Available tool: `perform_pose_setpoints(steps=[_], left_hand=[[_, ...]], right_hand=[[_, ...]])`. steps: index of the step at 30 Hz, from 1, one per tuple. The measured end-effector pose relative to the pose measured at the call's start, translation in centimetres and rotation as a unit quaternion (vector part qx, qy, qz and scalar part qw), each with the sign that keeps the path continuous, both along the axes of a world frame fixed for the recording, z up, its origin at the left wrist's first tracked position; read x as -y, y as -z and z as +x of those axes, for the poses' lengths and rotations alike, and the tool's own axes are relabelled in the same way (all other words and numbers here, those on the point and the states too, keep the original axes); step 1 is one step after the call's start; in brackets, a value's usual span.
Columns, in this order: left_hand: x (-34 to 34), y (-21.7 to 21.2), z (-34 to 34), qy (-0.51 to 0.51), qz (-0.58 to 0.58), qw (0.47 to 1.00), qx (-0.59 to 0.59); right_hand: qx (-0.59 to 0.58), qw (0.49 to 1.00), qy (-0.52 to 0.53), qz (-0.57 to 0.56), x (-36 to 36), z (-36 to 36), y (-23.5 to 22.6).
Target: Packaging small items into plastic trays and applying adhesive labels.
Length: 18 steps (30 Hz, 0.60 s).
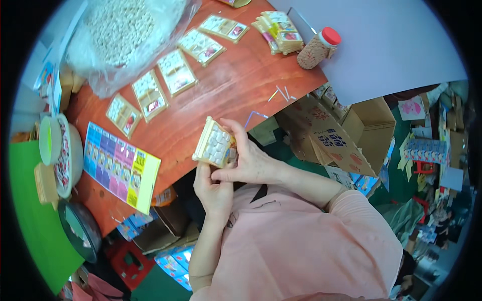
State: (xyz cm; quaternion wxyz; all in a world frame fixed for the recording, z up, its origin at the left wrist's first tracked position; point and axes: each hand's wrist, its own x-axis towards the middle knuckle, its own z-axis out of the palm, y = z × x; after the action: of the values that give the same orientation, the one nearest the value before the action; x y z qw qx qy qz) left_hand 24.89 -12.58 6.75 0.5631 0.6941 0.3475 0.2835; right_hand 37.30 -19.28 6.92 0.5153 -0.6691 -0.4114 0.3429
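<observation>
Both my hands hold one small yellow-rimmed tray (pixel 215 144) of white pieces at the table's near edge. My left hand (pixel 213 193) grips it from below, its fingers wrapped at the lower edge. My right hand (pixel 250 160) closes round its right side, with fingers at the upper corner and the thumb near the bottom. A colourful patch shows beside the white pieces, partly behind my right fingers. Beyond my hands, several similar trays lie in a curved row on the reddish table, among them a middle tray (pixel 176 72) and a left tray (pixel 123 116).
A clear plastic bag (pixel 120 35) of white pieces sits at the far left. A stack of trays (pixel 278 32) and a red-lidded jar (pixel 319 47) stand at the far right. A colourful printed sheet (pixel 120 163) lies left. Open cardboard boxes (pixel 371 118) stand beyond the table's right edge.
</observation>
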Motion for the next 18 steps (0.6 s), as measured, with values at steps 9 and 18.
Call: perform_pose_setpoints(steps=[9,18], left_hand=[[-2.0,0.3,1.6,0.09,-0.05,0.991,0.081],[-8.6,1.0,-5.5,-0.119,0.323,0.931,-0.122]], right_hand=[[0.381,0.877,0.292,-0.01,-5.0,19.4,-2.7],[0.586,0.709,0.269,-0.284,-7.2,34.0,2.6]])
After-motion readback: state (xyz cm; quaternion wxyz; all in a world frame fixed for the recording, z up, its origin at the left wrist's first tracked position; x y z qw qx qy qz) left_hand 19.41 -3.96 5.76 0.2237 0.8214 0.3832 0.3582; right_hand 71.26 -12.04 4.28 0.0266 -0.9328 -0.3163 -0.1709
